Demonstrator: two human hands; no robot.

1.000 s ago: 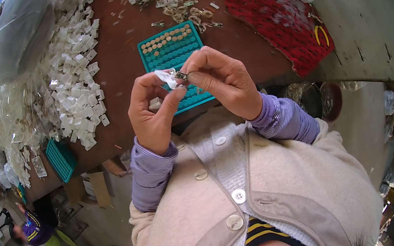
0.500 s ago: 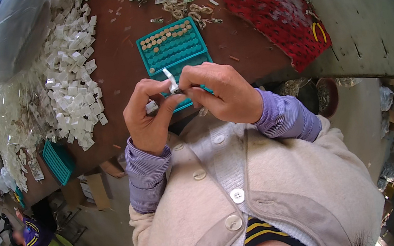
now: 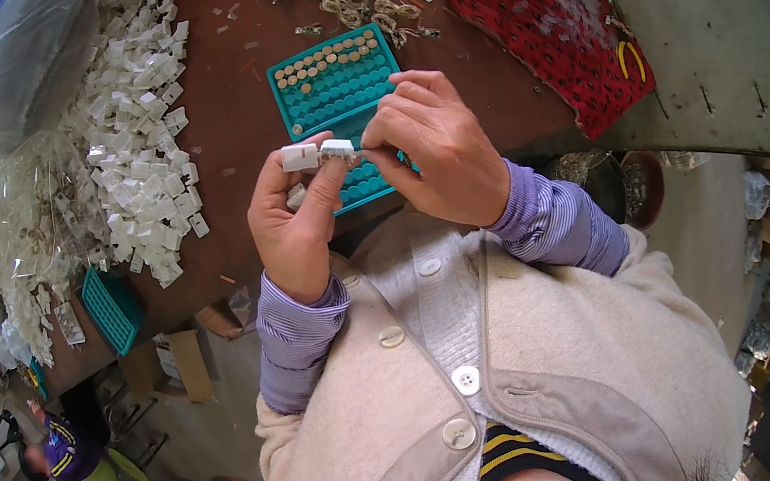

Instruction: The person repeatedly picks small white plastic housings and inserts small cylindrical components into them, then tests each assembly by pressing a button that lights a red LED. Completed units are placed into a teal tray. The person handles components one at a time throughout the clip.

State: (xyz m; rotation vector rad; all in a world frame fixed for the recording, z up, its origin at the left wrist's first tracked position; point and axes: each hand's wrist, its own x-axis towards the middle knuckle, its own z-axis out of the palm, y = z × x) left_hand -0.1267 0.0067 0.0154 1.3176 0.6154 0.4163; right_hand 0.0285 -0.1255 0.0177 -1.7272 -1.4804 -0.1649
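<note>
Above the front part of the teal tray, my left hand pinches a small white plastic casing between thumb and fingers. The casing looks unfolded into two parts, with fine detail showing along the right part. A second white piece is tucked against the curled fingers of that hand. My right hand has thumb and forefinger pressed together at the casing's right end; what they grip is too small to tell. Under both hands lies the teal tray with round hollows, and several tan discs fill its far rows.
A big heap of white plastic casings covers the left of the brown table, beside clear plastic bags. Bundled wires lie at the back. A red cloth with yellow-handled pliers is at right. Another teal tray leans near the left edge.
The casing has turned from upright to lying sideways, its two parts side by side. My left hand rose slightly, and my right hand moved right with its outer fingers lifted.
</note>
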